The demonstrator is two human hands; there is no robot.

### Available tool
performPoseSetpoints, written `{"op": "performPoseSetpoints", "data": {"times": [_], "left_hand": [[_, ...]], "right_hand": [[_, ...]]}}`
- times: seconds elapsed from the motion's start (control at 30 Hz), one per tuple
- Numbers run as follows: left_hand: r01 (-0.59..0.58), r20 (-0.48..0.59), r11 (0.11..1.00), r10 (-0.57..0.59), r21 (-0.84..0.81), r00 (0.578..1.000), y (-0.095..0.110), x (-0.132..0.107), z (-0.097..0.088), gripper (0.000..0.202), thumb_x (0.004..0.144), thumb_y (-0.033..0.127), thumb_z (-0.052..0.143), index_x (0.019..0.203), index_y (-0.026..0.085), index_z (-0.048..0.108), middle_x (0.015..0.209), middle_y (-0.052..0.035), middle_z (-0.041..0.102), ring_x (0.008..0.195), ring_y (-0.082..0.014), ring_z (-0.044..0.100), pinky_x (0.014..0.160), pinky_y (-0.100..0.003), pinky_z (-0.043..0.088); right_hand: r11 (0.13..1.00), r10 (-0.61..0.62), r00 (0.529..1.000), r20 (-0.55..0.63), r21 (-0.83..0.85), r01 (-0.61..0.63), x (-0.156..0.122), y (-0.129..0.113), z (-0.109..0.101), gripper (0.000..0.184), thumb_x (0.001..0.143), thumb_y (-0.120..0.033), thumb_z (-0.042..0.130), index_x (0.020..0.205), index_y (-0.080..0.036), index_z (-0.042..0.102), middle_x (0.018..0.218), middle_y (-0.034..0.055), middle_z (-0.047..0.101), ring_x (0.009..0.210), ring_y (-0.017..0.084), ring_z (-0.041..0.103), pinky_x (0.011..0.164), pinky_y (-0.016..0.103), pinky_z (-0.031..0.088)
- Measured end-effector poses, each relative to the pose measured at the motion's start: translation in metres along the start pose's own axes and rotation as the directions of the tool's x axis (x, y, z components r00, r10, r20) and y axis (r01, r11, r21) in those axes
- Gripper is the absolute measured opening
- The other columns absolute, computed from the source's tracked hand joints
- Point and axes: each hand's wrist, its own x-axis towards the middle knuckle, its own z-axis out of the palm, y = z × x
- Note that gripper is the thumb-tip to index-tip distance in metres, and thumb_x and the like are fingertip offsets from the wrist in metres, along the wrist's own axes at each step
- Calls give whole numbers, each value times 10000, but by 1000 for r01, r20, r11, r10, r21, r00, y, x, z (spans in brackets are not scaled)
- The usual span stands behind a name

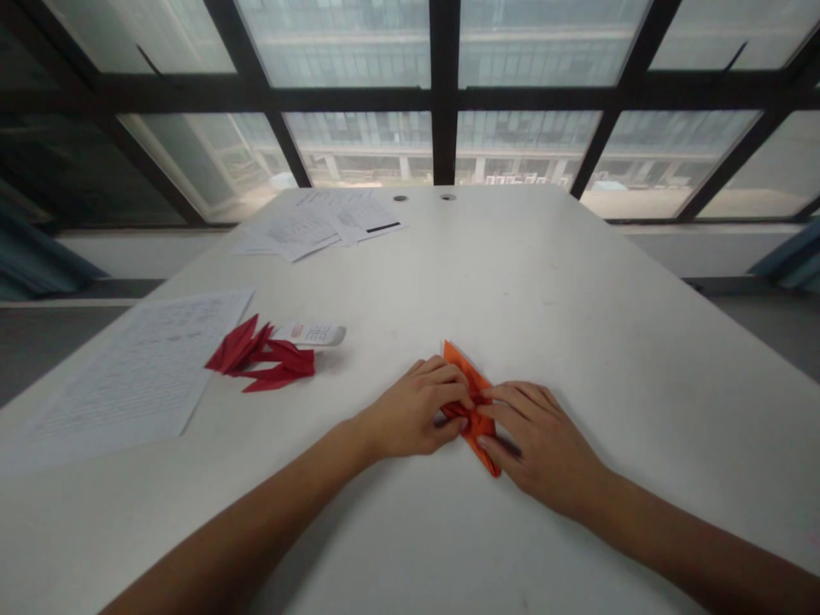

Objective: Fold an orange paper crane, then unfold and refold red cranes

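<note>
A folded piece of orange paper [462, 366] lies on the white table [576, 325] in front of me. My left hand [416, 417] pinches its middle from the left, fingers curled on a fold. My right hand [535, 444] presses on the paper from the right, fingertips pushing down on the fold and thumb at the lower end. Much of the paper is hidden under both hands; its pointed top end and bottom tip stick out.
A pile of folded red paper pieces [262, 357] lies to the left, with a small white tube [313, 334] beside it. A printed sheet [141, 376] sits at the left edge. More printed sheets [324, 224] lie at the far side near the windows.
</note>
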Motion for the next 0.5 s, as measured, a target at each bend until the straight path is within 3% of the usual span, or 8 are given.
{"op": "performPoseSetpoints", "data": {"times": [0.1, 0.33, 0.5], "left_hand": [[6, 4, 1000, -6, -5, 1000, -1, 0, 0, 101, 887, 225, 685, 985, 218, 709, 1069, -50, 685, 1058, -237, 570, 1000, -386, 424], [-11, -1, 999, 11, -30, 1000, -1, 1, 0, 80, 897, 227, 681, 969, 221, 714, 1064, -47, 705, 1035, -229, 592, 1011, -392, 425], [5, -53, 997, -9, -82, 999, -6, 1, 3, 124, 979, 264, 585, 1044, 211, 675, 1057, -58, 720, 1032, -219, 619, 1000, -388, 462]], "right_hand": [[1000, 12, 1000, 14, 17, -12, 1, -2, -2, 246, 889, -192, 718, 1133, -216, 706, 1247, 85, 717, 1178, 290, 613, 1039, 496, 492], [983, -184, 982, -43, 2, 185, 1, -2, 0, 131, 966, -226, 641, 1077, -185, 697, 1091, 70, 774, 1115, 243, 678, 1088, 480, 485], [992, -124, 992, -7, 7, 124, -2, -1, 0, 385, 938, -254, 655, 1316, -199, 609, 1324, 125, 693, 1200, 276, 651, 1062, 489, 533]]}}
